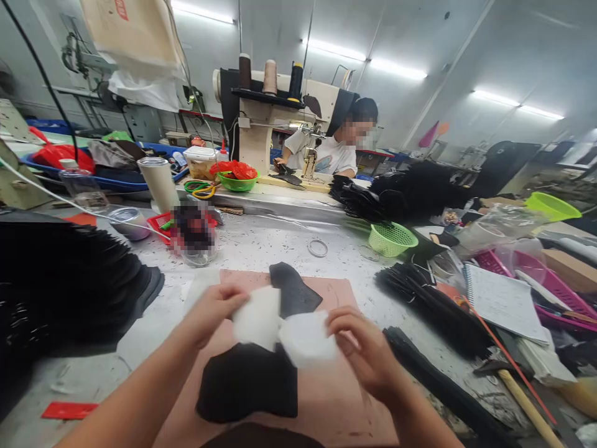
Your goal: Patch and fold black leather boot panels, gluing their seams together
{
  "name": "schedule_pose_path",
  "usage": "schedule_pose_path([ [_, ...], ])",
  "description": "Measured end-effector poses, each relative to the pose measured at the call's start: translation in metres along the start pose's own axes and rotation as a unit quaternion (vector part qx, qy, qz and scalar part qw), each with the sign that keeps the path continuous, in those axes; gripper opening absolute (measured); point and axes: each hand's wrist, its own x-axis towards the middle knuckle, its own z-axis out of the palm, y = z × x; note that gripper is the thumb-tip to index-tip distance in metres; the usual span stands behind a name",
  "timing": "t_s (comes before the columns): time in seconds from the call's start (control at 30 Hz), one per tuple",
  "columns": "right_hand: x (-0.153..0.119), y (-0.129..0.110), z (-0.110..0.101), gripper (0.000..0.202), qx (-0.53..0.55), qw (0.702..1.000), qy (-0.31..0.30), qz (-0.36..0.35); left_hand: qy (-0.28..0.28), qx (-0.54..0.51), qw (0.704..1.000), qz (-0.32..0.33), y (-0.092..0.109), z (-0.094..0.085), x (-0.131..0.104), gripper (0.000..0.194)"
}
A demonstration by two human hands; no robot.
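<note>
Between thumb and fingers, my left hand (219, 311) pinches a white sheet-like piece (259, 318). A second white piece (308, 339) is gripped at its right edge by my right hand (361, 345). The two pieces meet or nearly meet in the middle; I cannot tell whether they are joined, and both are slightly blurred. Under them, on a pinkish board (326, 398), lies a large black cut piece (249, 382). A smaller black cut piece (293, 289) rests toward the board's far edge. Part of another dark piece (263, 435) shows at the bottom.
Stacked black pieces (79, 286) stand at left, with more bundles (433, 305) at right. A hammer (527, 398) and a notebook (506, 302) lie at far right. Beyond a green basket (393, 241), a co-worker (342, 146) sits behind a sewing machine (261, 137).
</note>
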Motion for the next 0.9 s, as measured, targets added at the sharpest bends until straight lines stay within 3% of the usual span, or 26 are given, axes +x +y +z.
schedule_pose_path([
  [0.07,-0.005,0.022,-0.023,0.017,-0.017,0.991,0.067,0.111,0.034,-0.037,0.999,-0.020,-0.006,-0.013,0.004,0.037],
  [0.17,-0.003,0.062,-0.052,0.022,-0.127,0.951,0.127,0.251,0.039,-0.119,0.990,-0.065,-0.011,-0.018,0.003,0.039],
  [0.3,0.013,0.109,-0.059,0.030,-0.168,0.938,0.161,0.257,-0.004,-0.163,0.985,-0.064,-0.006,-0.002,-0.005,0.038],
  [0.43,0.018,0.125,-0.038,0.028,-0.162,0.945,0.138,0.248,-0.025,-0.169,0.983,-0.066,-0.003,0.008,-0.013,0.038],
  [0.5,0.016,0.114,-0.021,0.027,-0.164,0.946,0.143,0.240,-0.037,-0.165,0.983,-0.073,-0.003,0.011,-0.017,0.038],
  [0.6,0.018,0.074,0.012,0.026,-0.121,0.964,0.126,0.203,-0.057,-0.152,0.983,-0.083,-0.004,0.019,-0.022,0.040],
  [0.67,0.023,0.041,0.033,0.025,0.027,0.988,0.019,0.148,-0.074,-0.144,0.984,-0.070,-0.004,0.025,-0.023,0.040],
  [0.7,0.026,0.027,0.040,0.021,0.081,0.986,-0.020,0.145,-0.083,-0.134,0.986,-0.056,-0.005,0.027,-0.023,0.040],
  [0.77,0.030,0.004,0.048,0.011,0.121,0.978,-0.040,0.163,-0.102,-0.089,0.991,-0.016,-0.006,0.027,-0.024,0.042],
  [0.9,0.032,-0.014,0.043,0.008,0.056,0.988,-0.080,0.116,-0.010,0.102,0.987,0.124,-0.006,0.021,-0.031,0.042],
])
